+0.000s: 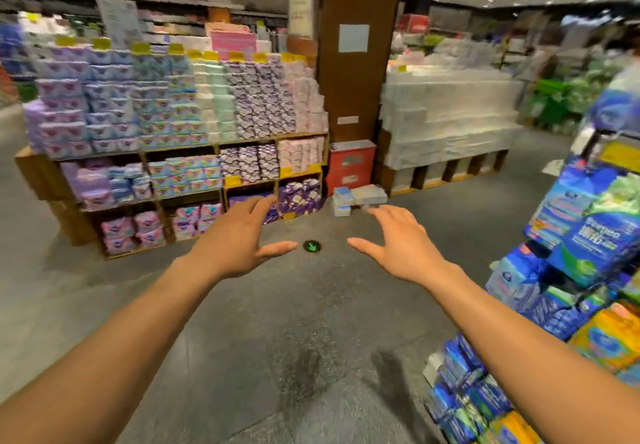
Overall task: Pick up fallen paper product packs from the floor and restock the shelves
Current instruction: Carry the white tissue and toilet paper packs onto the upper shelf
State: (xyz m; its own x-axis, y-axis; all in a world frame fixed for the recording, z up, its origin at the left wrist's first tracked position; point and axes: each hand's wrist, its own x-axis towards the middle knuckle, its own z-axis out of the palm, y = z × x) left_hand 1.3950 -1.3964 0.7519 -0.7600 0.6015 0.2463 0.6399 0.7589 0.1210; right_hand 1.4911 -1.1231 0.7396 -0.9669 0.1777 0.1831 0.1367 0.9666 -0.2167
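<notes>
Left hand [239, 235] and right hand [398, 239] stretch forward, fingers spread, empty; packs [358, 197] lie flat beyond them, lengthwise roughly left-to-right.

a brown pillar [360, 62] bearing a pale paper notice [353, 38] — a red drawer unit [350, 166] at its foot, a green arrow sticker [312, 246] on the grey floor [277, 339].

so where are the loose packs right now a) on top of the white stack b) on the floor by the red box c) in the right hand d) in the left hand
b: the packs lie on the floor next to the red box, and the left hand and right hand are open, holding nothing.
</notes>
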